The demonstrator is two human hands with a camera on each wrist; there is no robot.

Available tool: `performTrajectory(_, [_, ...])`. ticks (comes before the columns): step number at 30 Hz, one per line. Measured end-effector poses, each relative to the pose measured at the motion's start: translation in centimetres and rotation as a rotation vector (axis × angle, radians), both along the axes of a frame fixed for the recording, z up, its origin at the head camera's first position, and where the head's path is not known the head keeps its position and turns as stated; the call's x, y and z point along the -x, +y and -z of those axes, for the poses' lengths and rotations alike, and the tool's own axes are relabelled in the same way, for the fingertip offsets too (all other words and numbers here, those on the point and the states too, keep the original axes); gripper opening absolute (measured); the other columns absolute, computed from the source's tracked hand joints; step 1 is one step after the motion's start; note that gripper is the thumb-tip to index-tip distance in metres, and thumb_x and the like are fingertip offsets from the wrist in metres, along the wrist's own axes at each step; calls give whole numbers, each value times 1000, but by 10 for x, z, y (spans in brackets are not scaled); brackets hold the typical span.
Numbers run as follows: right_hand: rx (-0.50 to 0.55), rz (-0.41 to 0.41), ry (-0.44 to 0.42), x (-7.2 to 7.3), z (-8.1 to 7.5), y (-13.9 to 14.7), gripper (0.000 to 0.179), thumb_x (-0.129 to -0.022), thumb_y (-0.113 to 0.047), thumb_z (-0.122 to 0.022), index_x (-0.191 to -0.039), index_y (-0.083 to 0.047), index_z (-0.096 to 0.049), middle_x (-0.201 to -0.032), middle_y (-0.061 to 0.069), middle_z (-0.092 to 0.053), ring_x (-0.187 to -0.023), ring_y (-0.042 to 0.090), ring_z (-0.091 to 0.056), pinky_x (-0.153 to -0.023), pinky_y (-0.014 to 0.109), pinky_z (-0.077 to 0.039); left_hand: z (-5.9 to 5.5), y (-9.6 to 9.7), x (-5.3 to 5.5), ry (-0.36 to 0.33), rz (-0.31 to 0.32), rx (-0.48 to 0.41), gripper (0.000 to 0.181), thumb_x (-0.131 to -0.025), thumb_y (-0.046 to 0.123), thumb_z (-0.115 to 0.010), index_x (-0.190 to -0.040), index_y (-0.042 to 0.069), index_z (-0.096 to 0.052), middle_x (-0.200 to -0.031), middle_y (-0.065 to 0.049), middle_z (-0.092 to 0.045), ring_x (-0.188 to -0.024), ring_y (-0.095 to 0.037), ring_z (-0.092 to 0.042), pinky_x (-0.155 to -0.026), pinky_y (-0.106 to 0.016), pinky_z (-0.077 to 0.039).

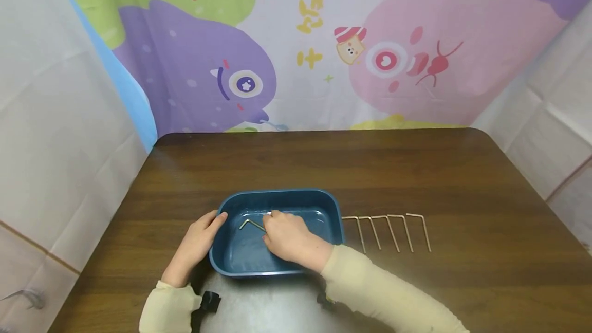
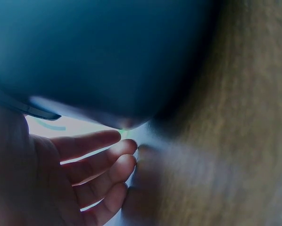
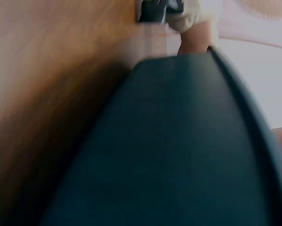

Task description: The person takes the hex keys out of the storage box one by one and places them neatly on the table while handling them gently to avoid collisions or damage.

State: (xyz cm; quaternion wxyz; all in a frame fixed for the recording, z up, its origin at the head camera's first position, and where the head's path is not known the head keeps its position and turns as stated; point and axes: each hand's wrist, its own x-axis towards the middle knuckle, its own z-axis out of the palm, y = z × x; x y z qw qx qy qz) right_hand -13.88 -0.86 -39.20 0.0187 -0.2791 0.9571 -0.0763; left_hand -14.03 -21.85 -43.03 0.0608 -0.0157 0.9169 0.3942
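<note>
A blue rectangular tray [image 1: 240, 270] stands near the front of the table. My left hand [image 1: 196, 240] holds its left side, with the thumb over the rim and the palm outside; in the left wrist view the other fingers [image 2: 101, 176] lie loosely bent beside the tray wall. Inside the tray, my right hand [image 1: 289, 235] has its fingers curled down around an L-shaped, brass-coloured hex key [image 1: 250, 221]. The bent end of that key sticks out to the left, while the rest is hidden under the hand. The right wrist view shows mostly the tray's outer wall [image 3: 178, 136].
Right of the tray, several similar L-shaped hex keys [image 1: 392, 233] lie in a row on the brown wooden table [image 1: 462, 184]. A cartoon-printed curtain [image 1: 314, 66] hangs behind the far edge. Pale covered walls flank both sides.
</note>
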Motion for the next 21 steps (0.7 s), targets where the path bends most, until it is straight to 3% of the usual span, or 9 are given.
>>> performTrajectory(6, [-80,3,-69,-3,4,-15,28,-82,-29,-63,-98,-6,-63,-91,6,-61,-83,21,-62,-61,35,-52,0,-1,-1,-12,-7,-3,59,-96,46,-33,-130,-1,-46,-133,-23,-45,-124,-37,-41,-102,-51,-32])
performTrajectory(12, [-122,-4,-136,-3,10,-19,30,-84,-27,-62,-101,-3,-63,-90,8,-59,-81,21,-61,-59,34,-51,0,-3,-1,-6,-6,5,59,-96,45,-34,-131,-1,-46,-133,-23,-45,-125,-38,-39,-102,-51,-31])
performTrajectory(21, [-166,20,-64,-3,15,-24,21,-83,-18,-59,-101,-8,-61,-90,7,-60,-81,21,-62,-59,34,-51,2,-2,0,16,1,16,58,-96,45,-35,-130,0,-47,-131,-21,-48,-123,-37,-42,-101,-50,-33])
